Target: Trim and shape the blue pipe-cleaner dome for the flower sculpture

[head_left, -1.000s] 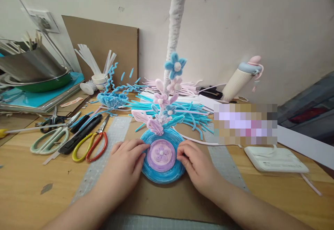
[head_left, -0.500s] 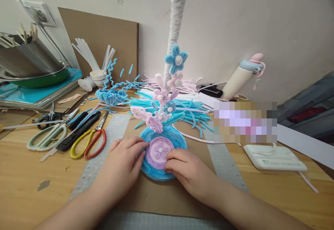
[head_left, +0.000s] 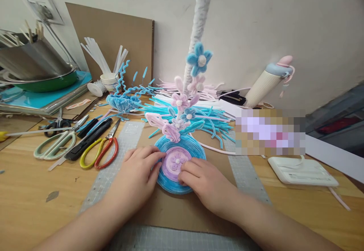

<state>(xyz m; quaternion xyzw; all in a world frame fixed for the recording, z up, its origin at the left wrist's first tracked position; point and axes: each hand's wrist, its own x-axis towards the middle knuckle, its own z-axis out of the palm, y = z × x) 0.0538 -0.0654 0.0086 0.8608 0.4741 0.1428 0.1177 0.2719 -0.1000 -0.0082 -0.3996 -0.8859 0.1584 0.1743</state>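
A round blue pipe-cleaner disc with a purple centre and a small flower lies on a brown cardboard sheet. A tall white fuzzy stem with blue and pink flowers rises from its far edge. My left hand rests on the disc's left rim, fingers curled against it. My right hand lies on the disc's near right part, fingertips pressing on the purple centre.
Scissors, a black cutter and yellow-red snips lie to the left. Loose blue and pink pipe cleaners are piled behind. A white box sits right, a bottle leans on the wall, a green pan stands far left.
My right hand has slid from the disc's right rim onto the purple centre. My left hand stays on the left rim. The view shifted slightly.
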